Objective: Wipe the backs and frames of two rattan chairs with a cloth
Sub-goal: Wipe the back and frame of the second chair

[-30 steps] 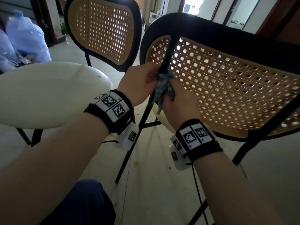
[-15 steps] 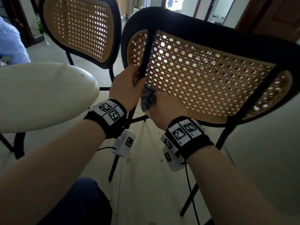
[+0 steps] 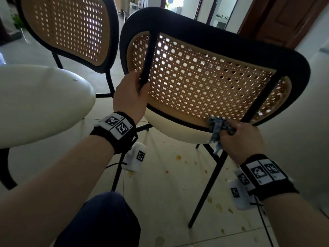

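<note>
Pale tiled floor [image 3: 170, 202] with yellowish stains, brown wooden door [image 3: 277, 20] at right, bright daylight through glass doorway [image 3: 179, 5]

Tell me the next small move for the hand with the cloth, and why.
Probably slide the right hand and its bunched blue patterned cloth up the black right upright of the near rattan chair back. The cloth sits at that bar's base, while the left hand steadies the left bar.

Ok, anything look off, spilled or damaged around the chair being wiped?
The floor under the near chair is speckled with yellowish spots, like dried drips. That chair also leans toward the camera, steadied by the left hand on its strut. The rattan looks intact. The right hand holds the cloth at the back's lower edge.
</note>
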Demonstrator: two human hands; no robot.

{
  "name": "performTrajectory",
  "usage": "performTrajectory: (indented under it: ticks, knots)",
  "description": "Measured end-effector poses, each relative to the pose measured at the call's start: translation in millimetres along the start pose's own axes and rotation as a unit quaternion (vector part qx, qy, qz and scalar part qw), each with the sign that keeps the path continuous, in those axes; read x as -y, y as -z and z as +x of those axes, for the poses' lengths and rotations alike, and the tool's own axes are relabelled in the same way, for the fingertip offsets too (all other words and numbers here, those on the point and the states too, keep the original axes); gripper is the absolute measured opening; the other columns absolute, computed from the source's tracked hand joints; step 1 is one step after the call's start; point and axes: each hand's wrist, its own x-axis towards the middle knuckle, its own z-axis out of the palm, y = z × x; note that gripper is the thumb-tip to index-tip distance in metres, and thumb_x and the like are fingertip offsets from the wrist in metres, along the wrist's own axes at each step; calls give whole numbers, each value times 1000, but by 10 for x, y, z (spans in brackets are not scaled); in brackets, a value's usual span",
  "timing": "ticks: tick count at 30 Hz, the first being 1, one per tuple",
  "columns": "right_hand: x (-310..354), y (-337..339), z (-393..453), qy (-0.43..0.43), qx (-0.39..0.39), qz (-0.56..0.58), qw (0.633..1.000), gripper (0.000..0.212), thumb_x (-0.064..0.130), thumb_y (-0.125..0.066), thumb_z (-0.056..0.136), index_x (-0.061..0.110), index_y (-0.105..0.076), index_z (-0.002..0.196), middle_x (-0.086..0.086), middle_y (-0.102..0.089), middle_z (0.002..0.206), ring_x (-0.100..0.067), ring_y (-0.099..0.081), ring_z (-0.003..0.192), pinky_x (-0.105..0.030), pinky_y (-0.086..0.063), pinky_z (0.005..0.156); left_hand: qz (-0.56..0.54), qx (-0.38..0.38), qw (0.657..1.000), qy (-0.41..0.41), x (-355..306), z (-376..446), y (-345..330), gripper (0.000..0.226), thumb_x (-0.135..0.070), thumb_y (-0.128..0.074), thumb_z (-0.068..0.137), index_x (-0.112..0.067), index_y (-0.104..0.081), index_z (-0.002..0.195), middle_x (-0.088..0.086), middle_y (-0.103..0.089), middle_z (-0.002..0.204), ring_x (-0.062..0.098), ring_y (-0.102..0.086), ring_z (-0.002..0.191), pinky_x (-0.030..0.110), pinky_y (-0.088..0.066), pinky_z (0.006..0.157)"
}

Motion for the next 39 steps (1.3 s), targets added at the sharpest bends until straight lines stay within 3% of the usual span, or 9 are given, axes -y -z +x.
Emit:
performTrajectory:
  ticks: [3, 7, 10, 13, 17, 24, 31, 34, 39]
  knots:
    - [46, -37, -32, -10, 2, -29, 1000, 29, 41, -51, 80, 24, -65, 99, 4, -61, 69, -22, -57, 63, -31, -49, 61, 4, -10, 1000, 13, -7, -30, -40, 33, -33, -54, 94, -21, -60, 125, -3, -65, 117, 17, -61, 106, 31, -46, 89]
    - [274, -132, -148, 61, -9, -38, 997, 19, 41, -53, 82, 23, -52, 79, 9, -49, 59, -18, -44, 54, -28, -40, 57, 7, -19, 1000, 16, -9, -48, -37, 34, -32, -54, 95, -20, -59, 126, -2, -65, 119, 17, -61, 108, 27, -41, 88]
    - [549, -223, -158, 149, 0, -6, 989, 17, 39, -53, 82, 23, -56, 78, 2, -61, 68, -23, -56, 60, -28, -40, 54, 33, 3, 999, 3, -9, -5, 26, 31, -32, -55, 95, -19, -60, 123, -1, -66, 115, 20, -61, 105, 29, -42, 85]
    - [832, -333, -119, 224, 11, 2, 974, 15, 35, -53, 85, 22, -59, 88, -2, -66, 75, -26, -62, 68, -28, -35, 54, 46, 24, 999, -12, -34, 11, 83, 29, -32, -55, 96, -17, -60, 121, 0, -67, 112, 22, -62, 102, 30, -44, 83]
    - [1049, -436, -53, 199, 8, 34, 979, 26, 37, -52, 91, 20, -54, 110, -4, -65, 78, -30, -62, 71, -30, -34, 55, 70, 42, 997, -17, -59, 15, 140, 29, -29, -57, 97, -16, -58, 123, 3, -71, 106, 30, -66, 97, 40, -52, 82]
    - [1267, -260, 28, 206, -126, 197, 950, 30, 34, -59, 93, 18, -59, 118, -11, -67, 72, -33, -61, 61, -32, -46, 56, 110, 53, 993, -2, -91, 23, 167, 36, -34, -56, 98, -24, -54, 133, 7, -73, 106, 36, -66, 98, 49, -54, 83]
    - [1767, 302, 221, 332, -272, 151, 891, 34, 24, -55, 93, 22, -63, 126, -11, -69, 70, -31, -61, 54, -40, -54, 54, 148, 70, 987, 2, -94, 65, 197, 41, -40, -54, 96, -28, -51, 136, 8, -73, 107, 36, -66, 99, 48, -54, 85]
    - [1906, 383, 280, 348, -238, 102, 901, 31, 25, -53, 91, 25, -68, 118, -10, -69, 75, -34, -61, 64, -35, -49, 58, 163, 69, 984, 12, -102, 89, 175, 40, -40, -54, 94, -31, -51, 133, 8, -73, 104, 36, -65, 97, 43, -53, 80]
    - [1788, 121, 210, 306, -64, -1, 950, 23, 25, -49, 92, 21, -68, 104, -9, -69, 91, -31, -62, 78, -31, -46, 64, 223, 64, 972, -27, -76, 157, 147, 32, -37, -58, 91, -18, -53, 117, 14, -68, 89, 39, -64, 85, 37, -37, 64]
